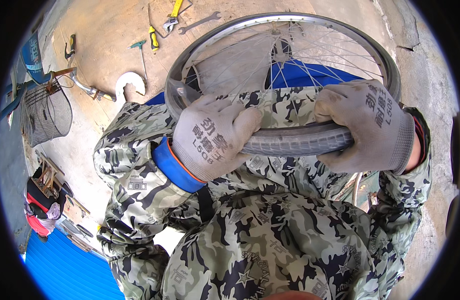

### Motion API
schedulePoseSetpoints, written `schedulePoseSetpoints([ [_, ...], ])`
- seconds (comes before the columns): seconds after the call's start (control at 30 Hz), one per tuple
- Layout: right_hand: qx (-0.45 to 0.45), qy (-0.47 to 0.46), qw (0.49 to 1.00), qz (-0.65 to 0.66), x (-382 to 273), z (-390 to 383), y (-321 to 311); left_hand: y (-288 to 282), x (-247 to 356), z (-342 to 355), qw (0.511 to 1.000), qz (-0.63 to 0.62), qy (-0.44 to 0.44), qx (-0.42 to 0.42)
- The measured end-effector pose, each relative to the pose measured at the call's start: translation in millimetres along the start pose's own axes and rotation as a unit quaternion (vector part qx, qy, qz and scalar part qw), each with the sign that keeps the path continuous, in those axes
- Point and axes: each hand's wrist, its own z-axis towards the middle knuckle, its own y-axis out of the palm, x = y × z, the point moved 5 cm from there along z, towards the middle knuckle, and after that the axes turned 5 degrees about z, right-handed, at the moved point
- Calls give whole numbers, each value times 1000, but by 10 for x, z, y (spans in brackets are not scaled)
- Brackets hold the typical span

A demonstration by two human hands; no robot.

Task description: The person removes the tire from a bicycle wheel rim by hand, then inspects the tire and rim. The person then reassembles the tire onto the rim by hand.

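Note:
A spoked bicycle wheel rests tilted over my lap, its black tyre (297, 141) nearest me and its silver rim (285, 18) curving away at the far side. My left hand (210, 134), in a grey work glove, is closed round the near left part of the tyre. Gloved the same way, my right hand (367, 125) grips the tyre farther right, fingers curled over it. Between the two hands a stretch of ribbed tread shows. The palms cover the parts of the tyre they hold. Thin spokes run to the hub (280, 50), beyond my hands.
On the floor beyond the wheel lie an open-ended wrench (202, 22), an adjustable wrench (171, 23), a yellow-black screwdriver (153, 40) and a green-handled T-shaped tool (140, 47). A bicycle with a wire basket (47, 116) stands at left. Blue ribbed sheeting (65, 265) is lower left.

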Motion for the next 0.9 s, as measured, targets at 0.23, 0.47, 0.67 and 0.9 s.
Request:
schedulePoseSetpoints([
  [0.23, 87, 6, 982, -168, -444, 155, 293, 33, 201, 79, 999, 14, -29, -28],
  [0.47, 31, 66, 989, -130, -451, 139, 246, -219, -114, -66, 1000, 17, 14, -14],
  [0.67, 60, 42, 987, -141, -378, 178, 132, -297, -129, -9, 994, 85, 35, 60],
  [0.9, 95, -165, 981, -37, -409, 87, -345, -880, 294, 6, 976, 190, 42, 101],
])
